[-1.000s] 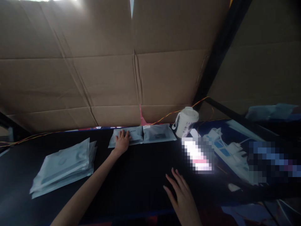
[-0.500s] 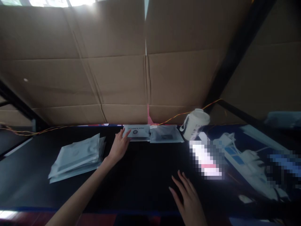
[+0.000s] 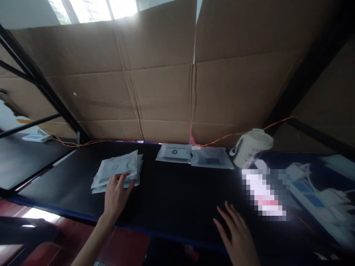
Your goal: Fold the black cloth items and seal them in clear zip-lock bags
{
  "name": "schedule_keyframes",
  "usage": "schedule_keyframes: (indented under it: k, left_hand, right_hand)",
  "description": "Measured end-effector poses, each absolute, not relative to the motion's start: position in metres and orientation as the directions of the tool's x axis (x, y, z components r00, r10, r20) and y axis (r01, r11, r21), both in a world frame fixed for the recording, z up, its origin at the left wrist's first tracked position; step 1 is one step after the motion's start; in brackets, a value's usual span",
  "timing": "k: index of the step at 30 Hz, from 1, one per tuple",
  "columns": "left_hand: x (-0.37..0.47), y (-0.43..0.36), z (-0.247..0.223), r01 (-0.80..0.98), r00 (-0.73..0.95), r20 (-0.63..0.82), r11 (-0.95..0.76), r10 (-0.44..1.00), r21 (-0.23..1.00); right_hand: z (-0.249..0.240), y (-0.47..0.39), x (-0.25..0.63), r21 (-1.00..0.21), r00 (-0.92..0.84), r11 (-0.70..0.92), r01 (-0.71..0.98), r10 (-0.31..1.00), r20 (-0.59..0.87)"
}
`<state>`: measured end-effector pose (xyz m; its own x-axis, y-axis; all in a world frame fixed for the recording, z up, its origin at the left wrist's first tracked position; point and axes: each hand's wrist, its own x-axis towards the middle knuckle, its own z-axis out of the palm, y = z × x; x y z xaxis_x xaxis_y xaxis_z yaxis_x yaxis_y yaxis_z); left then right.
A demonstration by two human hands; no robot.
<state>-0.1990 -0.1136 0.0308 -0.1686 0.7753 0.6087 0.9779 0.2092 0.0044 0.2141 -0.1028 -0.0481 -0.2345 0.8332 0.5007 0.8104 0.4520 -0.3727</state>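
My left hand (image 3: 116, 194) lies at the near edge of a stack of frosted plastic pouches (image 3: 119, 164) on the left of the black table. Its fingers are bent but apart, with the fingertips touching the top pouch; I see no firm grip. My right hand (image 3: 235, 231) hovers over the near right part of the table, fingers spread and holding nothing. Along the back edge lie two more frosted pouches side by side: a pouch with dark lettering and a round logo (image 3: 174, 153), and a pouch with a dark shape inside (image 3: 212, 157).
A white cup-shaped container with a handle (image 3: 252, 147) stands at the back right. Near it is a bright, pixelated patch. White cables and blue-and-white items (image 3: 313, 195) lie farther right. A cardboard wall (image 3: 163, 92) and black frame bars (image 3: 55, 99) enclose the back.
My left hand has moved left and nearer, from the lettered pouch at the back to the pouch stack. The view has swung left. My right hand keeps its spread pose.
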Motion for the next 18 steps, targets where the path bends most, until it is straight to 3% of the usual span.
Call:
schedule_keyframes:
  k: [6,12,15,18]
  left_hand:
    - [-0.188,-0.094,0.034,0.967,-0.157,0.590,0.245,0.792,-0.072]
    - [-0.188,-0.086,0.041,0.980,-0.106,0.636,0.190,0.764,-0.064]
    - [-0.168,-0.085,0.042,0.992,-0.056,0.646,0.117,0.761,-0.052]
    - [-0.117,-0.092,0.034,0.999,0.028,0.627,-0.008,0.779,-0.035]
  right_hand:
    - [-0.048,-0.105,0.215,-0.395,-0.242,0.452,0.800,0.845,0.477]
    - [-0.043,-0.103,0.215,-0.460,-0.218,0.447,0.767,0.856,0.468]
    - [-0.033,-0.107,0.215,-0.599,-0.164,0.439,0.669,0.874,0.457]
    - [-0.022,-0.118,0.213,-0.838,-0.042,0.329,0.436,0.937,0.346]
